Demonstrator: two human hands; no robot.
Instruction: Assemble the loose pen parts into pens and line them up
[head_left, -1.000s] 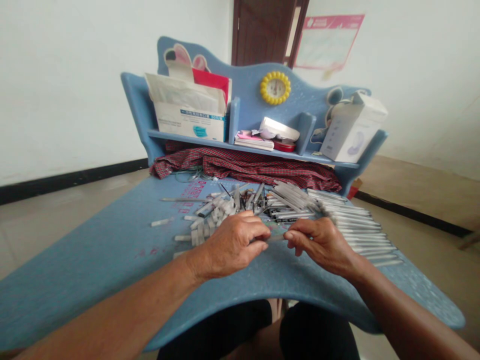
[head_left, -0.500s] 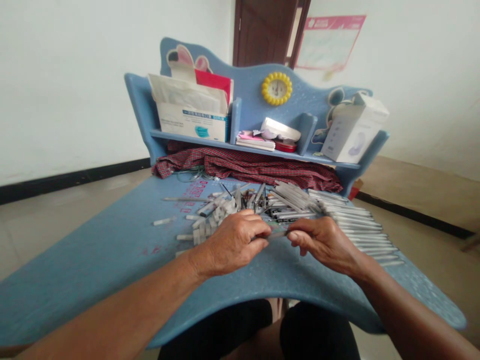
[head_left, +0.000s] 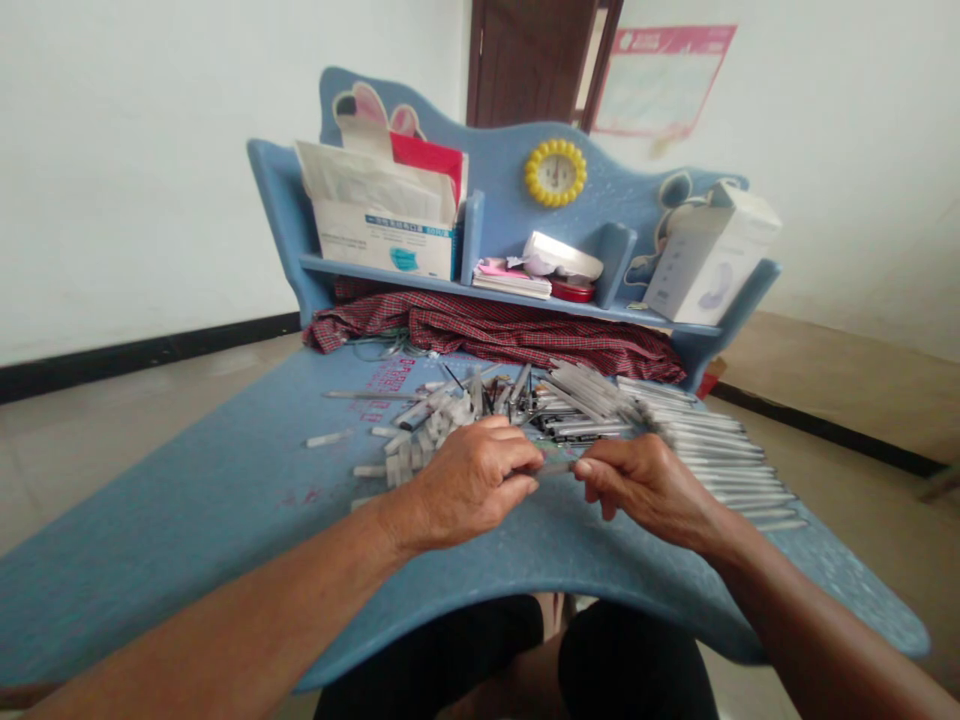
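A slim grey pen-like stick (head_left: pixel 557 467) bridges the gap between my two hands, low over the desk. My left hand (head_left: pixel 476 482) is closed around its left part, which the fingers hide. At the other end, my right hand (head_left: pixel 637 487) pinches it between thumb and forefinger. Just beyond lies a jumbled pile of similar slim sticks (head_left: pixel 581 395), some dark and some in clear or whitish sleeves. Short whitish pieces (head_left: pixel 405 462) are heaped beside my left hand. To the right of my right hand, several pale sticks (head_left: pixel 720 460) lie side by side in a row.
The blue desk (head_left: pixel 247 530) curves inward at the front. A folded red checked cloth (head_left: pixel 487 328) lies under its shelf, which holds a mask box (head_left: pixel 382 245), papers (head_left: pixel 510 285) and a white box (head_left: pixel 709 260). One short piece (head_left: pixel 324 440) lies apart on the left.
My right fingers have closed in slightly on the stick's right end. My left hand stays nearly where it was. The view has shifted very slightly.
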